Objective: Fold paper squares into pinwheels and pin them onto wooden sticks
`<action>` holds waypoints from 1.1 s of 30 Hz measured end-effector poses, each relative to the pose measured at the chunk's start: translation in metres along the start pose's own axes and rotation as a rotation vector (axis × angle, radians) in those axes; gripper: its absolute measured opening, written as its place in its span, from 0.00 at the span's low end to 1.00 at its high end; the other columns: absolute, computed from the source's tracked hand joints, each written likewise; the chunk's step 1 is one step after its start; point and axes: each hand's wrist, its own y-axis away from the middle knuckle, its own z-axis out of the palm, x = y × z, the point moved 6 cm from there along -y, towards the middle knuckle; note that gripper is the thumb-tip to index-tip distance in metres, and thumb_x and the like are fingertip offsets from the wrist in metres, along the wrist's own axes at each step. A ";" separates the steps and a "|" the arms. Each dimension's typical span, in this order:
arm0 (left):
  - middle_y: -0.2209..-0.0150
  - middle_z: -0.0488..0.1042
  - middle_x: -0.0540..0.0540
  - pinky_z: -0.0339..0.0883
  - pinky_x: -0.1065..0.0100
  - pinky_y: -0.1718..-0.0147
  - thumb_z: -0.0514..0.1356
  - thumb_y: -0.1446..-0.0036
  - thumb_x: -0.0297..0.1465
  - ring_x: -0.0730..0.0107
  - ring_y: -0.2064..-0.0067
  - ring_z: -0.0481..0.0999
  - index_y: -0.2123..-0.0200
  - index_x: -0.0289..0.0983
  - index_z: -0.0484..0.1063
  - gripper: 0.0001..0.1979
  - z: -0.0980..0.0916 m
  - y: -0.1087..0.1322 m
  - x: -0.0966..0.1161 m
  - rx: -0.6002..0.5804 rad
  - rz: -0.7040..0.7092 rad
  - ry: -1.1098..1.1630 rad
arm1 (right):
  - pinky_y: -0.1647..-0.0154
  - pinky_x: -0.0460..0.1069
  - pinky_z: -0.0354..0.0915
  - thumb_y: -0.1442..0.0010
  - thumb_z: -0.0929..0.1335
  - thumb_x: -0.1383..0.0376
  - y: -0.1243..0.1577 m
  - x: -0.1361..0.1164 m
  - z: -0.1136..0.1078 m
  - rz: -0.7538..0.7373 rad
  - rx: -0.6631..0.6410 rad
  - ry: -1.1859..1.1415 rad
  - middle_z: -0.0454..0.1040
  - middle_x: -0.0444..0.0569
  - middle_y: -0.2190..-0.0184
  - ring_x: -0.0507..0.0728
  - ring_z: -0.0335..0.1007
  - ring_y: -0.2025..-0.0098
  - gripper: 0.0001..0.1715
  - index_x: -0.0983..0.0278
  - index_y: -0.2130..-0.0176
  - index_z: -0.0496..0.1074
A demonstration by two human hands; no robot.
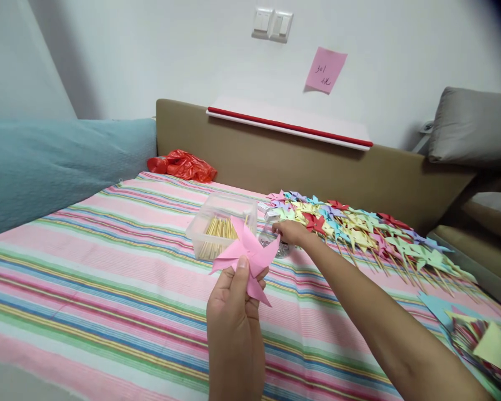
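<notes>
A pink paper pinwheel is pinched in my left hand, the thumb pressing near its centre. No stick shows on it. My right hand reaches forward over a small clear container that holds tiny silvery pieces. Its fingers are bent down at the container; what they hold, if anything, I cannot make out. Left of that container stands a clear plastic box with many thin wooden sticks, partly hidden behind the pinwheel.
Finished pinwheels on sticks lie in rows at the right. Coloured paper pieces are stacked at the near right. A red plastic bag lies by the brown headboard. Striped cloth covers the surface.
</notes>
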 end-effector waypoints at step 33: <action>0.70 0.80 0.47 0.73 0.78 0.70 0.72 0.50 0.24 0.75 0.69 0.80 0.70 0.31 0.79 0.04 0.050 0.022 -0.048 -0.191 -0.042 -0.153 | 0.55 0.53 0.69 0.31 0.59 0.61 0.306 0.071 0.065 0.255 0.412 -0.454 0.79 0.55 0.51 0.61 0.77 0.52 0.24 0.63 0.40 0.66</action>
